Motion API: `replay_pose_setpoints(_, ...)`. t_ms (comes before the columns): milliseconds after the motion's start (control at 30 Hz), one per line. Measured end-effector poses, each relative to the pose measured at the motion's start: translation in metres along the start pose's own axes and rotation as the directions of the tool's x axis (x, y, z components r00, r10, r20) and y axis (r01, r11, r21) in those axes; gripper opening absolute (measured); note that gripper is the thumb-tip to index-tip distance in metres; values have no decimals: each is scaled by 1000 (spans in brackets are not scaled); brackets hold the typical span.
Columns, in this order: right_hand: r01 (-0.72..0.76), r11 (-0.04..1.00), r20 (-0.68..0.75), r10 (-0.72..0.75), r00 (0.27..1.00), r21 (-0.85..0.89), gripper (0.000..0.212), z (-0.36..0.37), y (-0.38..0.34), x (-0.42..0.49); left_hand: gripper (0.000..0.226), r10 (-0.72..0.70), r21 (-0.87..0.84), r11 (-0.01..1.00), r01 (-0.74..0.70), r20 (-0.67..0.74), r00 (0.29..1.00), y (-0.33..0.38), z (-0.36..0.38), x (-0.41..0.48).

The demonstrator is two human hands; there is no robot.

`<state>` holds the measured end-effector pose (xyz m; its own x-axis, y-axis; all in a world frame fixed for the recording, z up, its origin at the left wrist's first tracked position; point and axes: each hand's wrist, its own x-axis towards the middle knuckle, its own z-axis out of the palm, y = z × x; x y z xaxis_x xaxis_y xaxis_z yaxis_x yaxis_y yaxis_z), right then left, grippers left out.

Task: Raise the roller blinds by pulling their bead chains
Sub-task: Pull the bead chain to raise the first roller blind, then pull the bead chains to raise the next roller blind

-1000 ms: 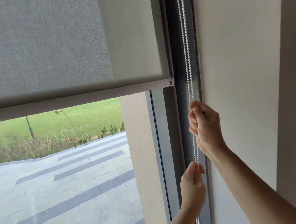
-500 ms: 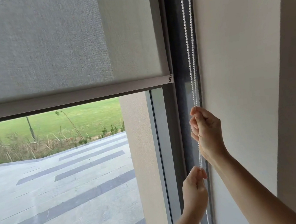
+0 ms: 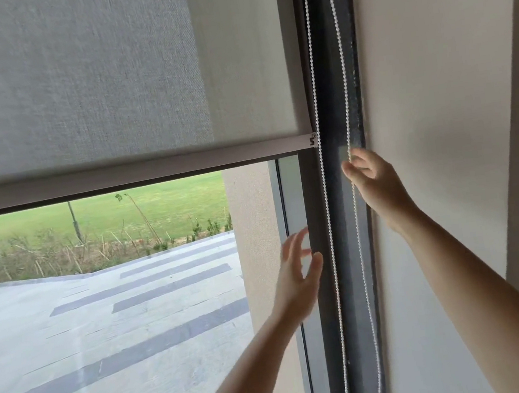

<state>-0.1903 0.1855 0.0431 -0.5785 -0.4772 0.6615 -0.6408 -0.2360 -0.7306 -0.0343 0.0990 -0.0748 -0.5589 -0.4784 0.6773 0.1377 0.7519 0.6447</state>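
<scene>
The grey roller blind (image 3: 111,84) covers the upper window, and its bottom bar (image 3: 149,171) hangs level across the middle. The white bead chain hangs in two strands along the dark frame: a left strand (image 3: 329,220) and a right strand (image 3: 361,249). My right hand (image 3: 373,181) is raised beside the bar's end, thumb and fingertips pinched on the right strand, which bows slightly above it. My left hand (image 3: 298,277) hovers lower, left of the left strand, fingers spread and holding nothing.
The dark window frame (image 3: 356,315) runs vertically behind the chain. A beige wall (image 3: 437,107) stands directly to the right. Through the glass (image 3: 102,316) below the blind lie paving and grass.
My left hand has let go of the chain and opened to the left. My right hand has moved higher up the right strand. The two strands now hang further apart.
</scene>
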Motion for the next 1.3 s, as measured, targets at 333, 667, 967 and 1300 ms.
replay_pose_setpoints(333,283,957,49,-286,957,57,60,42,-50,8,35,-23,72,997,38,-206,978,19,-147,29)
replay_pose_setpoints(667,325,889,388,-437,811,321,57,241,-96,-65,34,-238,166,924,345,-454,858,9,-311,-96)
replay_pose_setpoints(967,319,842,602,-535,593,434,48,432,-196,-166,20,-305,194,813,549,-661,686,37,-509,-233)
replay_pose_setpoints(1300,168,807,677,-572,462,567,46,628,-360,-317,17,-208,276,688,671,-811,547,85,-732,-370)
